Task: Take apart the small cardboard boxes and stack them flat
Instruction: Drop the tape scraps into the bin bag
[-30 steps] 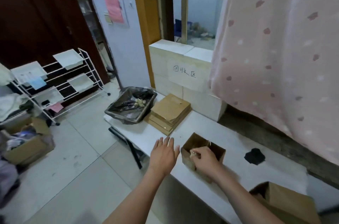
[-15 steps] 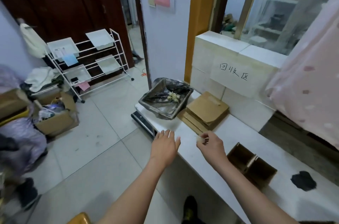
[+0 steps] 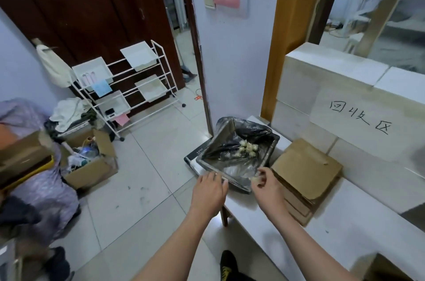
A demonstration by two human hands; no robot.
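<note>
Right hand (image 3: 264, 185) pinches a pale scrap (image 3: 254, 179) over the lined bin (image 3: 269, 156); left hand (image 3: 210, 191) spread.

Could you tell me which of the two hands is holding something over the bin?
The right hand: it pinches a small pale scrap at the lined bin's near rim, while the left hand is flat and holds nothing.

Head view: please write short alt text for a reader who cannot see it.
A right hand pinches a small pale scrap over the rim of a bin lined with a black bag; the left hand is open beside it. Flat cardboard is stacked on the white table.
</note>
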